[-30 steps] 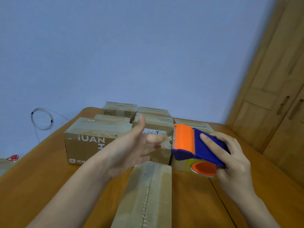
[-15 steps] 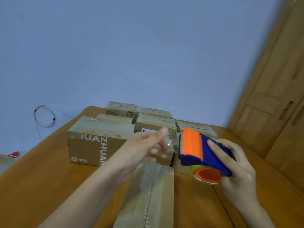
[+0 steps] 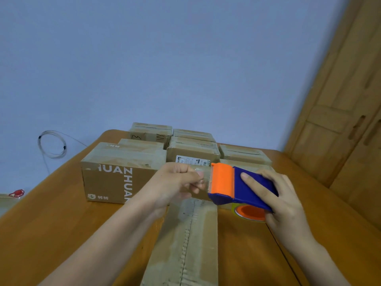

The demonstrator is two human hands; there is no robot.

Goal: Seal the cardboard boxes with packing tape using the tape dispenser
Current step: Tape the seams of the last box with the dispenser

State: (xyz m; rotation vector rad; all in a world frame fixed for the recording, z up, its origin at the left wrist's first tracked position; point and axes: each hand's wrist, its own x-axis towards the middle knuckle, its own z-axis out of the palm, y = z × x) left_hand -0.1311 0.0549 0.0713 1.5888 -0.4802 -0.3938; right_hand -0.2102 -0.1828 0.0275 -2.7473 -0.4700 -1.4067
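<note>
Blue wall behind, wooden door panels at right, a wooden table below. Cardboard boxes crowd the far half of the table; the biggest, printed ZHUAN box, sits at left, with smaller ones behind and to its right. One of these, the labelled box, stands directly beyond the hands. A long narrow box lies nearest, running toward the camera, its centre seam already showing old tape and stitch-like marks.

Right hand wraps the blue body of the tape dispenser, fingers curled over the top, index finger laid along it. The dispenser hangs just above the far end of the narrow box, orange blade guard pointing left, orange roll core visible beneath. Left hand sits just beside the guard, thumb and fingertips pinched on the clear tape end at the cutter; the strip drawn out looks very short, and its edges are hard to trace.

Step in hand, by my reading: freeing the tape's loose end, before any strip is laid. Sealing of this box is not yet begun.

Next move likely calls for pulling out more tape while the dispenser is held firm, then pressing the end down past the far edge of the narrow box. Keeping the strip flat and centred on the seam matters.
</note>
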